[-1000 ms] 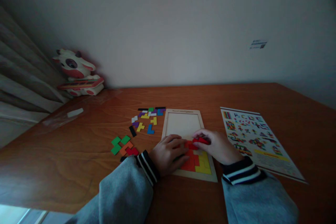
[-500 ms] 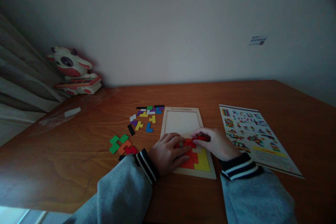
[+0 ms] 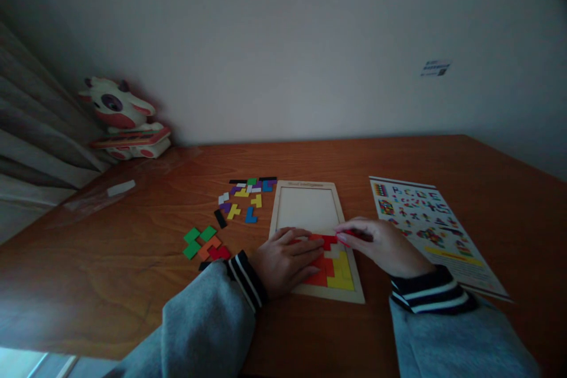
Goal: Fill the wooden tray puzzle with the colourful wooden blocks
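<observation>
A wooden puzzle board (image 3: 354,274) lies in front of me, its upper part bare and its lower part filled with red and yellow puzzle pieces (image 3: 342,271). My left hand (image 3: 286,260) lies flat over the lower left of the board, fingers spread on the red pieces (image 3: 326,269) and hiding some of them. At the board's right edge, my right hand (image 3: 376,242) pinches a red puzzle piece (image 3: 346,237) between thumb and fingers. Most of that piece is covered by the fingers, so its shape cannot be made out.
Left of the board lie loose coloured pieces (image 3: 251,215), with green pieces (image 3: 192,242), orange and red ones nearer me. A printed pattern sheet (image 3: 443,230) lies at the right. A toy cow with a keyboard (image 3: 128,121) stands at the back left, beside a curtain (image 3: 35,130).
My right hand has moved a little to the right with the red piece, from over the middle of the board to its right edge. My left hand has stayed nearly in place.
</observation>
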Motion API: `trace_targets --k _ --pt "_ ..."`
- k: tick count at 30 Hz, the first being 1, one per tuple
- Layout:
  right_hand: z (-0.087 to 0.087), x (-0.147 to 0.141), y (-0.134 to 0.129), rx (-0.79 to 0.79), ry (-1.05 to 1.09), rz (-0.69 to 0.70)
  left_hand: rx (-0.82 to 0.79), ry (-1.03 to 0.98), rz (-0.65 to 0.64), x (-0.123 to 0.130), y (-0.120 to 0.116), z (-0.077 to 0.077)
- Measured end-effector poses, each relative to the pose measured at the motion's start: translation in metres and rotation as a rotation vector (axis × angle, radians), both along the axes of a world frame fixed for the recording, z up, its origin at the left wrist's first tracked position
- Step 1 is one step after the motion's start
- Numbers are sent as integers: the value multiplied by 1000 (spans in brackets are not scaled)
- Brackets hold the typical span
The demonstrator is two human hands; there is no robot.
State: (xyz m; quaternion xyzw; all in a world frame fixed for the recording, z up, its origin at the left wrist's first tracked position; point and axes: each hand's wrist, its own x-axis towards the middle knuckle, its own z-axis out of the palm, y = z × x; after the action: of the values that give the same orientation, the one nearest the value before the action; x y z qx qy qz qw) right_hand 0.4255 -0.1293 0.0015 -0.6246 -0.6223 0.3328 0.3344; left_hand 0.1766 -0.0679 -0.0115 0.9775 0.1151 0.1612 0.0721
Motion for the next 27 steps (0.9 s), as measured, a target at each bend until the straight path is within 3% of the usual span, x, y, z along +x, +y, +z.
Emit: trace_targets --k 11,15,21,27 --pt "-5 -6 0 -79 162 34 -33 -8 8 -2 1 1" --pt "-6 -7 2 -127 28 58 -34 -14 2 -1 1 1" --pt "-8 -7 4 32 -230 -2 -25 2 4 1 1 2" --pt "-17 -2 1 -88 -393 -79 -2 -9 0 1 1 0"
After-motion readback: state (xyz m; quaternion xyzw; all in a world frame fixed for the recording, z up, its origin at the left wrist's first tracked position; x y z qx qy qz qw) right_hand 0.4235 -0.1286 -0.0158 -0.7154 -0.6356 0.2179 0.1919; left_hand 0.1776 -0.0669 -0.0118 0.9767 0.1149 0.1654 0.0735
